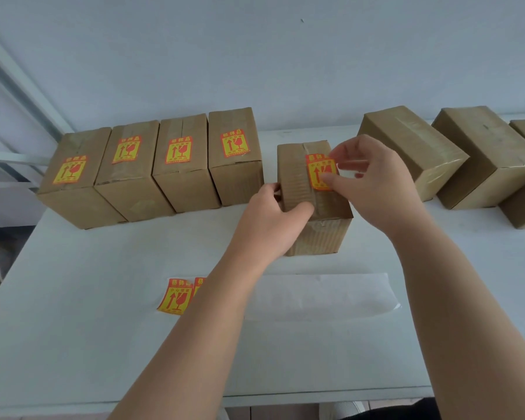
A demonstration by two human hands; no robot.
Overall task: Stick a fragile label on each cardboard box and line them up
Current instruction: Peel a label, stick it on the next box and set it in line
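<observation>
Desk [103, 344]: white, and it carries everything in front of you.
Labelled boxes [176, 183]: four stand side by side along the far left edge, each with a yellow-and-red sticker on top.
Plain boxes [412, 153]: three lie along the far right edge, the last cut off by the frame.
Backing strip [322, 295]: a white liner lies flat near the front edge, under your arms.
Centre box [322, 231]: it stands mid-desk, just right of the labelled row and apart from it.
Left hand [270, 219]: you grip the centre box's left side, thumb across its top.
Right hand [376, 183]: your thumb and forefinger pinch the sticker's right edge.
Spare labels [176, 297]: they sit at the liner's left end.
Fragile label [315, 174]: it lies on the centre box's top.
</observation>
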